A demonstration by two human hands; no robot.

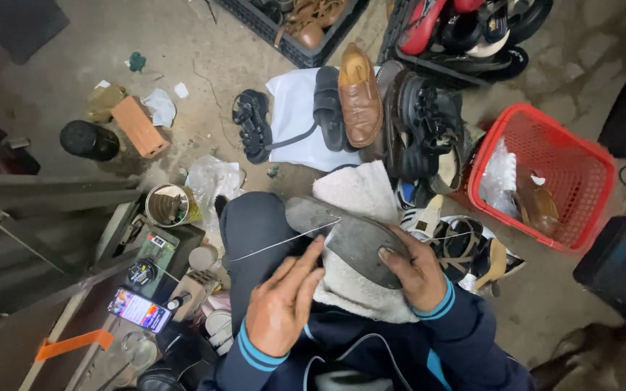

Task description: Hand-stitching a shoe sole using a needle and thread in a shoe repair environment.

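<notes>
Concrete floor (74,43), cluttered: red basket (545,174) at right, black crates (284,36) of footwear at top, a brown shoe (360,94) and black sandals (253,124) lying on a white sheet (291,123). Shoe (345,235) is held sole-up on a white cloth (356,195) over the lap. Right hand (418,271) is closed on the shoe's edge, steadying it. Left hand (284,300) is pinched shut on a thread (284,240), drawn taut from the sole out to the left. Needle cannot be made out.

Risks, as judged: thread could snap or cut into the fingers if pulled too hard; the shoe could twist or slide off the cloth if the right grip is loosened; slack thread could be snagged on the tin (170,205) or phone (139,309) close by on the left.
</notes>
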